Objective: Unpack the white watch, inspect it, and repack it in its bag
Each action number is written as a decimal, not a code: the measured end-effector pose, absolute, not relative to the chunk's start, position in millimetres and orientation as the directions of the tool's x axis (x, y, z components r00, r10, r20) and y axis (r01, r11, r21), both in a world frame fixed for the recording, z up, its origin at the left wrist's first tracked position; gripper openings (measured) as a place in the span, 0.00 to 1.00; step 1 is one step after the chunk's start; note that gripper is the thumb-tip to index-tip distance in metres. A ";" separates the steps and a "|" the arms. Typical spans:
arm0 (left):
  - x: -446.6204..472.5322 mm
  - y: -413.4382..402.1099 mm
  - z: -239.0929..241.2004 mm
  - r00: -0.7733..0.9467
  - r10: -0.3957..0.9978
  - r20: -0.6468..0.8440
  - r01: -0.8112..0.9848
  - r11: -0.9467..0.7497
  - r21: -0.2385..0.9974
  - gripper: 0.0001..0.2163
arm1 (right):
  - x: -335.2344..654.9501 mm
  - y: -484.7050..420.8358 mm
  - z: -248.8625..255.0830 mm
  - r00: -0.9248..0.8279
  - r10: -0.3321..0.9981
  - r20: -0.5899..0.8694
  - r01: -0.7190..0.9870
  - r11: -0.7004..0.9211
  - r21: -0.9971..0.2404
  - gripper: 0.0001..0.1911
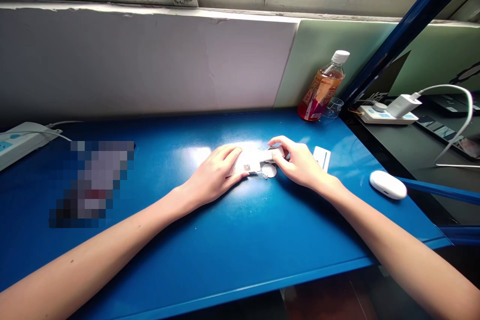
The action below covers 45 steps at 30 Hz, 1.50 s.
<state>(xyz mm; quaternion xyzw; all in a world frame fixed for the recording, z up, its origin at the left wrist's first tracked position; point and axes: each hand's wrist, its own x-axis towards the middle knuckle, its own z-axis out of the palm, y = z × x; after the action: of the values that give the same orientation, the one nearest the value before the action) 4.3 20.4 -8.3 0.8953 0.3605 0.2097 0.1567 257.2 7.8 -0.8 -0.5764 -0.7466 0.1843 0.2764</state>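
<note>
My left hand (219,165) is wrapped round a small white box (250,162) with a black square code printed on it, low over the blue tabletop. My right hand (296,160) is closed at the box's right end, thumb and fingers pinching a small pale piece with a dark curved edge (275,149). Glare and the fingers hide what that piece is. Just below, between the hands, lies a round whitish disc (269,170). Beyond my right wrist is a white card (322,157) with a blue mark, partly covered by the hand.
A bottle of reddish drink (321,89) stands at the back right against the partition. A white rounded case (388,185) sits near the right edge. Power strips lie at the left (26,142) and right (390,114). A blurred-out item (101,175) is on the left.
</note>
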 end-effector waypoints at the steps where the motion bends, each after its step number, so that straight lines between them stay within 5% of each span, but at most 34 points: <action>1: 4.0 20.9 -9.4 0.658 0.702 0.271 0.578 -0.702 0.415 0.26 | 257.3 7.3 -1.6 -0.203 0.955 0.218 0.792 0.291 -0.537 0.15; 7: 2.8 22.6 -12.1 0.684 0.662 0.308 0.579 -0.749 0.323 0.25 | 278.0 14.4 3.5 -0.453 0.828 0.330 0.761 0.552 -0.340 0.16; 10: 2.7 22.7 -10.9 0.698 0.648 0.306 0.575 -0.761 0.300 0.25 | 289.6 19.7 7.7 -0.577 0.767 0.282 0.663 0.641 -0.386 0.14; 17: 2.4 22.3 -11.6 0.699 0.638 0.324 0.572 -0.770 0.283 0.24 | 274.6 17.8 -5.7 -0.561 0.700 0.441 0.554 0.714 -0.429 0.09; 24: 3.0 22.9 -13.0 0.690 0.643 0.333 0.567 -0.766 0.303 0.25 | 269.7 12.7 -3.2 -0.506 0.746 0.433 0.671 0.656 -0.346 0.12; 36: 3.7 22.3 -12.1 0.691 0.644 0.328 0.579 -0.765 0.284 0.24 | 276.1 8.9 12.4 -0.487 0.818 0.306 0.695 0.575 -0.431 0.18; 45: 3.3 23.0 -11.7 0.691 0.643 0.331 0.565 -0.765 0.309 0.23 | 261.8 2.8 5.3 -0.442 0.883 0.156 0.567 0.410 -0.714 0.27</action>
<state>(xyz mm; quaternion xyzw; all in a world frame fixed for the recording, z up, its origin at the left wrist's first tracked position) 3.3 23.0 -11.7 0.9149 0.3300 0.2138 0.0918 261.8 2.8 5.3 -0.4556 -0.7960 0.2955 0.2674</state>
